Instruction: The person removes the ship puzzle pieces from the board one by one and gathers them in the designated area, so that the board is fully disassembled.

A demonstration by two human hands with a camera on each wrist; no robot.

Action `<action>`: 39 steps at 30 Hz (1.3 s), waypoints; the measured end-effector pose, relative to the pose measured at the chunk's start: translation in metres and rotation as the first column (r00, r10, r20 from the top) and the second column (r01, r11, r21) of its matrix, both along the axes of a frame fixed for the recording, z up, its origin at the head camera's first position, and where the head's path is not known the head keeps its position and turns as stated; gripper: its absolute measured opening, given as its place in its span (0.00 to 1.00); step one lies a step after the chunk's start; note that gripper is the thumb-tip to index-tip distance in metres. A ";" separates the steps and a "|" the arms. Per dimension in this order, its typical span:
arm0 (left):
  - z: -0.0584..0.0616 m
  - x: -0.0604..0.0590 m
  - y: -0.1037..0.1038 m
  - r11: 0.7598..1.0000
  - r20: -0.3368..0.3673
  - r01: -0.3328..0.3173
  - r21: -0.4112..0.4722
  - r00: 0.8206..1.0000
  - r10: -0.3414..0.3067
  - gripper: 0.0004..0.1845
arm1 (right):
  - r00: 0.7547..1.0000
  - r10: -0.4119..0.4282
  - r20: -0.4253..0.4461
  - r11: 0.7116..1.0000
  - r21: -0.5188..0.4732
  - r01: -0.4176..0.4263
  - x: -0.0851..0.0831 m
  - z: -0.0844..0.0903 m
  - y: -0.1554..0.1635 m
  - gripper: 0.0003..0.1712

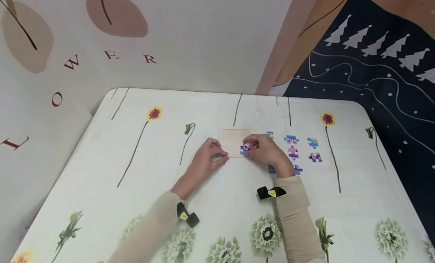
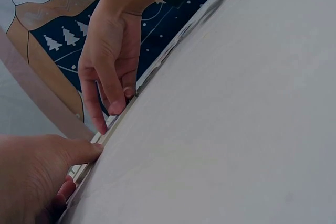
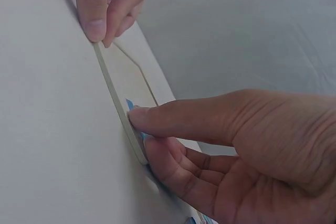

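A shallow wooden puzzle tray (image 1: 233,137) lies flat on the table, its bare light base showing. At its lower left corner my left hand (image 1: 208,156) holds the rim between thumb and fingers; the left wrist view shows the thumb (image 2: 84,151) on the edge. My right hand (image 1: 266,152) pinches a purple and blue jigsaw piece (image 1: 243,149) in the tray's lower right corner. In the right wrist view the thumb and fingers cover most of this piece (image 3: 129,104), so how it sits against the base is hidden.
Right of the tray lie several loose jigsaw pieces, among them a blue one (image 1: 291,139), a pink one (image 1: 293,152) and a purple one (image 1: 315,157). Some are partly hidden by the right hand and wrist. A flower-patterned cloth (image 1: 210,206) covers the table, which meets the wall behind.
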State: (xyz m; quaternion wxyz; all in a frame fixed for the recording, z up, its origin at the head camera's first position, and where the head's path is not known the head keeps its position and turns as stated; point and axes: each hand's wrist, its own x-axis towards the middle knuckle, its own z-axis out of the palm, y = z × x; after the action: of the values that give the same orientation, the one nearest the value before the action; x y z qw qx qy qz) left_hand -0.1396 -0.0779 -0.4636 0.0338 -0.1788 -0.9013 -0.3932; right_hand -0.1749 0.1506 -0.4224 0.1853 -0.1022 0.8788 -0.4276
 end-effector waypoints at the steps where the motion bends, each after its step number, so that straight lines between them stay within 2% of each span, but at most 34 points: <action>1: 0.000 0.000 0.000 1.000 0.001 0.001 0.002 1.000 -0.001 0.04 | 1.000 -0.008 0.003 1.000 0.006 0.008 0.000 0.000 -0.001 0.22; 18: -0.001 -0.001 0.000 1.000 0.001 0.001 0.017 1.000 -0.001 0.04 | 1.000 -0.012 -0.011 0.998 0.055 0.013 -0.001 0.002 -0.003 0.19; 27: -0.001 -0.001 0.000 1.000 -0.022 0.015 0.025 1.000 -0.014 0.04 | 1.000 -0.023 -0.012 1.000 0.012 0.023 -0.001 0.002 -0.003 0.19; 32: -0.001 -0.002 0.000 0.999 -0.008 0.015 0.028 1.000 -0.015 0.04 | 1.000 -0.026 -0.016 1.000 -0.005 0.026 0.000 0.001 -0.003 0.19; 39: 0.000 -0.001 0.000 0.999 -0.004 0.011 0.032 1.000 -0.011 0.04 | 0.999 -0.023 -0.024 1.000 -0.003 0.022 0.000 0.003 -0.002 0.12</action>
State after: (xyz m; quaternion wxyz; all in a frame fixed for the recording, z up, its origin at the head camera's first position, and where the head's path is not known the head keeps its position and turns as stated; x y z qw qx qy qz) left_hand -0.1408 -0.0781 -0.4639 0.0360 -0.1839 -0.8938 -0.4073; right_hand -0.1751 0.1487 -0.4194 0.1699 -0.0977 0.8814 -0.4297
